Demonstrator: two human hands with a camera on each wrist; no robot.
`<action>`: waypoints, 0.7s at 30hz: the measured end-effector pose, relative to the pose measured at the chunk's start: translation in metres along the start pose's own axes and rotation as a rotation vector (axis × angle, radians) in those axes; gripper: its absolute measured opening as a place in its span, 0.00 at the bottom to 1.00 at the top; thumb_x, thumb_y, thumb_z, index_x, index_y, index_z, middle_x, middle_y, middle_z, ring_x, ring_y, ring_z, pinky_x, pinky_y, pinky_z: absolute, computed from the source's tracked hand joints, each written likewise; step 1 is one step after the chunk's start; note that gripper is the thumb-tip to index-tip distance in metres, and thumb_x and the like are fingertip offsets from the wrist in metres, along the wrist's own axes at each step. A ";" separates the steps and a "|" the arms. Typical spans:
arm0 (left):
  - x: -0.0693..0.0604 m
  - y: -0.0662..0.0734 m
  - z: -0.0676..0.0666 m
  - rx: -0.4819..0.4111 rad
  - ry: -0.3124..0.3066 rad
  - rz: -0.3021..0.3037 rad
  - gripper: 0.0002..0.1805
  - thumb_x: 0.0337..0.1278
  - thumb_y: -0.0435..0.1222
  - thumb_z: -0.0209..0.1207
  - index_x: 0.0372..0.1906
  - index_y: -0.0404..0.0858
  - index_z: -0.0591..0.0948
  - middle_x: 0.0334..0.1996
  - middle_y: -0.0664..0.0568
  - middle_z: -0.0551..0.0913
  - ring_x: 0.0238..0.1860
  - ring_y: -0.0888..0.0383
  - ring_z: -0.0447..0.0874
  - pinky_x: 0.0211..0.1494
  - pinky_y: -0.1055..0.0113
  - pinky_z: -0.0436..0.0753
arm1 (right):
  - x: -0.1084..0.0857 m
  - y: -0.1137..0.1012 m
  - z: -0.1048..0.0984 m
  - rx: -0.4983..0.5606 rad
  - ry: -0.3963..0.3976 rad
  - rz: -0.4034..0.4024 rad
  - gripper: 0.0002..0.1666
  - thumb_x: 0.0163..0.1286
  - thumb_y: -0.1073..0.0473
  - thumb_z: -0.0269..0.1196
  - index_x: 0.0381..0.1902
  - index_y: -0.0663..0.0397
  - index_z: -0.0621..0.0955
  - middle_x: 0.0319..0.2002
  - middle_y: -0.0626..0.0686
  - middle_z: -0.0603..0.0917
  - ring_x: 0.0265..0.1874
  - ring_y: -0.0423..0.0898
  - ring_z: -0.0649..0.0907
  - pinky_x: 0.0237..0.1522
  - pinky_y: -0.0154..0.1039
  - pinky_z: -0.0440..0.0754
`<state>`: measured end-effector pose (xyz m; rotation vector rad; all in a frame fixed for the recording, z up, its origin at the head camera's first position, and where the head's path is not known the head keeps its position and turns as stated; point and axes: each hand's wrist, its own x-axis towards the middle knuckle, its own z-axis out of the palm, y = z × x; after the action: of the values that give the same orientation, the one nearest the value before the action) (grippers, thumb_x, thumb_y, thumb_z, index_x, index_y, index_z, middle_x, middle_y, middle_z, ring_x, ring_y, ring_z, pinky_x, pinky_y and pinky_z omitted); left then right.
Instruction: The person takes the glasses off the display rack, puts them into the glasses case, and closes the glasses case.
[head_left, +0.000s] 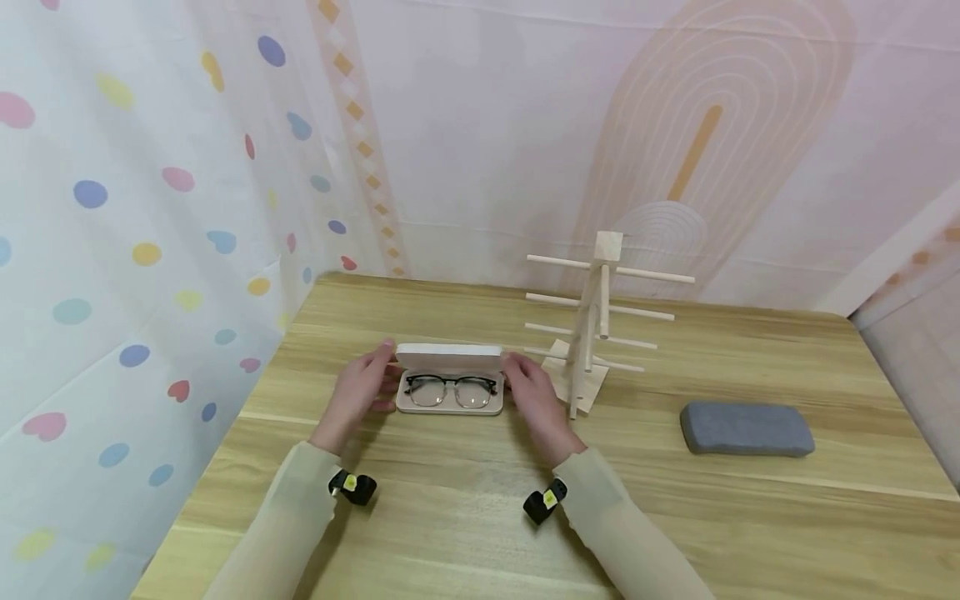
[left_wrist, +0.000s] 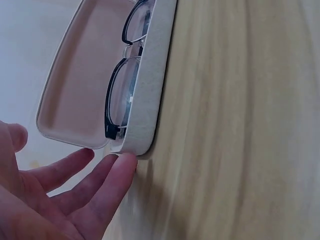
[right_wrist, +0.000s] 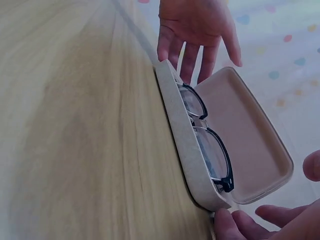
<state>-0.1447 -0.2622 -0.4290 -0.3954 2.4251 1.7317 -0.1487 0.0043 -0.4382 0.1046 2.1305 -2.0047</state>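
A cream glasses case (head_left: pixel 450 412) lies on the table with its lid (head_left: pixel 448 351) raised, pink inside. In it rests a pair of glasses (head_left: pixel 451 382) with dark upper rims and clear lenses, temples folded behind. My left hand (head_left: pixel 358 385) is at the case's left end; in the left wrist view its fingertips (left_wrist: pixel 123 162) touch the corner, fingers fairly straight and thumb apart. At the opposite end is my right hand (head_left: pixel 534 400), its fingertips (right_wrist: pixel 226 220) by the base corner, its thumb held off the lid. Neither hand curls around the case.
A wooden peg rack (head_left: pixel 608 247) with several horizontal rods stands just right of my right hand. Farther right, a closed grey case (head_left: pixel 746 428) lies on the wooden table (head_left: pixel 465 517). Patterned curtains (head_left: pixel 480 150) hang along the back and left edges.
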 end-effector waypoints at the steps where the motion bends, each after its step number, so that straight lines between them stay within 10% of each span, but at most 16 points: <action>1: 0.001 0.000 0.000 0.002 -0.006 -0.002 0.46 0.75 0.66 0.42 0.70 0.27 0.72 0.61 0.31 0.79 0.55 0.42 0.83 0.39 0.61 0.90 | 0.001 0.000 0.001 0.014 -0.005 -0.002 0.33 0.83 0.43 0.53 0.73 0.60 0.73 0.63 0.59 0.79 0.58 0.53 0.78 0.62 0.51 0.76; 21: 0.007 0.000 -0.002 0.114 0.012 0.009 0.50 0.70 0.70 0.45 0.70 0.28 0.72 0.57 0.32 0.81 0.50 0.43 0.86 0.37 0.60 0.90 | 0.006 -0.004 0.013 -0.158 0.064 -0.068 0.28 0.82 0.43 0.56 0.63 0.58 0.81 0.57 0.57 0.83 0.58 0.54 0.79 0.63 0.52 0.76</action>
<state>-0.1511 -0.2654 -0.4305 -0.3833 2.5228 1.5897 -0.1543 -0.0093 -0.4359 0.0736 2.3538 -1.8834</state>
